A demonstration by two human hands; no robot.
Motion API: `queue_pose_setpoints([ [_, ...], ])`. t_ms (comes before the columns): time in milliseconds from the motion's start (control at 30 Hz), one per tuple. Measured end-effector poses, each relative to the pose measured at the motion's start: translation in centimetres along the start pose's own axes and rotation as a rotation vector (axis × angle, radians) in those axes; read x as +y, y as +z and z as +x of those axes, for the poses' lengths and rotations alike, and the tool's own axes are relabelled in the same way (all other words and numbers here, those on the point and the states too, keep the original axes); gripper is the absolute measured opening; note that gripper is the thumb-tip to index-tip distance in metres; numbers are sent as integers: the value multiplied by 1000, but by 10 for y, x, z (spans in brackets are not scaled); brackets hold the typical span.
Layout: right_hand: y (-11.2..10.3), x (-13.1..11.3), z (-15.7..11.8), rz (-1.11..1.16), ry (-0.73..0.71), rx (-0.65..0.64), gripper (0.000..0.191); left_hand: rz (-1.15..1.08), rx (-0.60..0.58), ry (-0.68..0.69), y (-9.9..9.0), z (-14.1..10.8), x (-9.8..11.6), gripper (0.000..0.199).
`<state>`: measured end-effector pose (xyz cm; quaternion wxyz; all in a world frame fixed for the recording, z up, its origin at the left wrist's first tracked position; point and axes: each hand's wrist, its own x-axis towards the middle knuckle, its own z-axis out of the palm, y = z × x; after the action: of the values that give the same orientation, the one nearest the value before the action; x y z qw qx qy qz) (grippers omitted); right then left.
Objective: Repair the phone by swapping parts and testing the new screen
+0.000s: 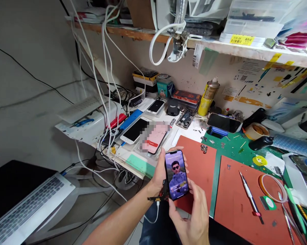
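1. Surface: a cluttered pale-topped desk (127,168), part covered by a green cutting mat (228,143) and two flat orange-red work mats, one left (201,170) and one right (235,204). On the right one, a slim silver screwdriver-like tool (250,197) and a ring of amber tape (264,187).
2. Toward the wall: a yellow-and-gold spray can (208,98), upright, and an opened phone body with bared innards (186,118).
3. Room: a white-edged shelf (245,51) overhead; white cables hang at left; a silver laptop with black screen (33,200) sits low at left.
4. Hard to make out: pixel blocks mask part of a pink-screened phone (155,143). Laptop cut off by the frame. A small dark circuit board (163,193) beside the left hand is partly hidden; a white cable (157,216) meets it. Small screen text unreadable.
5. Held thing: a black-framed smartphone with lit purple screen (177,175), above the desk's near edge. Left hand (157,173) clamped on its upper part, fingers wrapped behind; right hand (194,211) closed on its lower end, thumb at the bottom corner.
6. Its screen faces the wearer; long axis runs near-to-far, top end away, leaning slightly left.
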<state>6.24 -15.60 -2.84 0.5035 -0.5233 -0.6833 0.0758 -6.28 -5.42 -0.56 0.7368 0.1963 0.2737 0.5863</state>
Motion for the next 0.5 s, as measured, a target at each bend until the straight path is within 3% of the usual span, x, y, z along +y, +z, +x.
queue_pose_setpoints([
  [167,-3,-1,4,17,10,-19,73,9,-46,12,2,2,0,67],
  [500,-1,-2,7,-25,55,-11,74,4,-18,5,0,2,-2,66],
])
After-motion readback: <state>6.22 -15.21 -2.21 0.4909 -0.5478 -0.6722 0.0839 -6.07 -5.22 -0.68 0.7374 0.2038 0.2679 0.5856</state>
